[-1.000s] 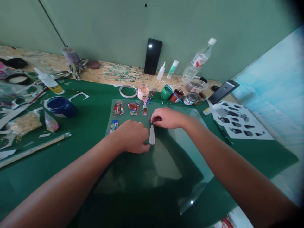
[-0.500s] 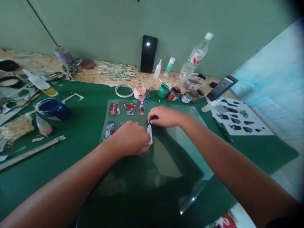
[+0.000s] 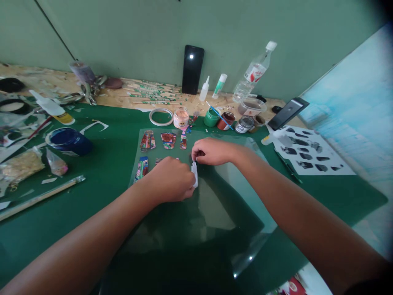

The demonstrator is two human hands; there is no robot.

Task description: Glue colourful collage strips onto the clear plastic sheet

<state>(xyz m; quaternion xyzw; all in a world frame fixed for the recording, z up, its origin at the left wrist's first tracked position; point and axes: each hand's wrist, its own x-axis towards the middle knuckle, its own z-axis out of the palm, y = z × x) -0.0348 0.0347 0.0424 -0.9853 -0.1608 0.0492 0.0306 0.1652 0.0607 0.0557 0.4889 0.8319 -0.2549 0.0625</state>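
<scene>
My left hand [image 3: 176,178] is closed around a small white squeeze bottle [image 3: 194,174], its narrow tip pointing away from me. Right at that tip, my right hand [image 3: 210,150] has thumb and forefinger pinched together; whatever lies between them is too small to make out. Both hands are above a clear plastic sheet [image 3: 215,209]. Colourful patterned pieces lie on the sheet: one at the upper left [image 3: 147,140], a cup-shaped piece [image 3: 168,140], a narrow piece [image 3: 183,141] and a blue-topped piece [image 3: 141,168]. My left hand partly covers others.
Open paint jars, a green one [image 3: 211,117] and a brown one [image 3: 226,121], stand behind the sheet with a blue brush [image 3: 219,115] across them. A blue jar [image 3: 69,141] sits left. A phone [image 3: 193,69] leans on the wall; a printed paper sheet [image 3: 316,153] lies right.
Almost nothing differs. Both hands keep their places at the white bottle, and the view has shifted very slightly.
</scene>
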